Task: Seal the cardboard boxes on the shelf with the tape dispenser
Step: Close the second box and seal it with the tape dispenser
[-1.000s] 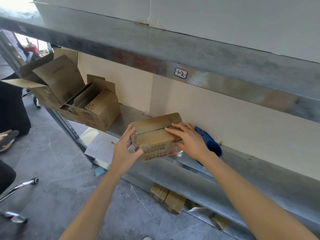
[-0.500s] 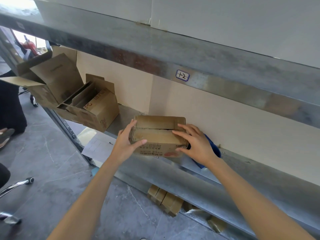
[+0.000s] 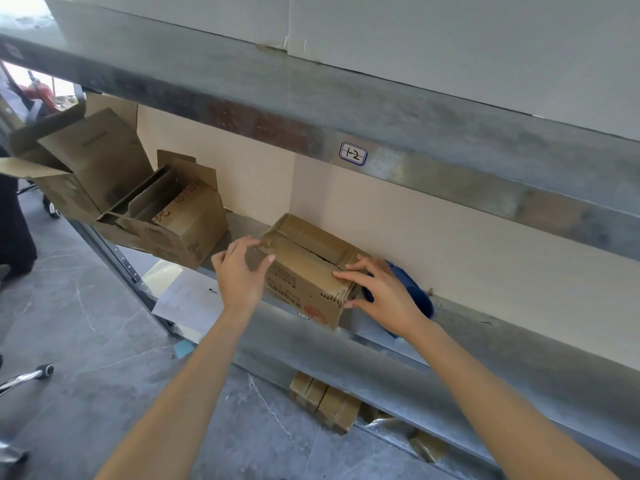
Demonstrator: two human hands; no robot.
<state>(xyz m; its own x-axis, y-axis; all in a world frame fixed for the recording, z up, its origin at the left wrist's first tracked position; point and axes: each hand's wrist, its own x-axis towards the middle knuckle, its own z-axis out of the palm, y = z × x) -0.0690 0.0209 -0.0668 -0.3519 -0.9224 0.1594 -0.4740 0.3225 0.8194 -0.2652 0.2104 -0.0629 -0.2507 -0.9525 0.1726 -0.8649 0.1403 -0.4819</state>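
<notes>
Grey metal shelf (image 3: 491, 344). On it: small cardboard box (image 3: 304, 271) mid-shelf, top seam gapped; blue tape dispenser (image 3: 417, 294) just beside its right end; open cardboard boxes (image 3: 188, 225) clustered at the left end.

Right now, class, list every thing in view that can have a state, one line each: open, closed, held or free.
Small brown cardboard box: flaps folded down, centre seam gaping, held at both ends.
Left hand: grips the box's left end.
Right hand: grips the box's right end.
Blue plastic tape dispenser: lying behind the right hand, not gripped.
Two larger brown cardboard boxes: flaps open.
</notes>
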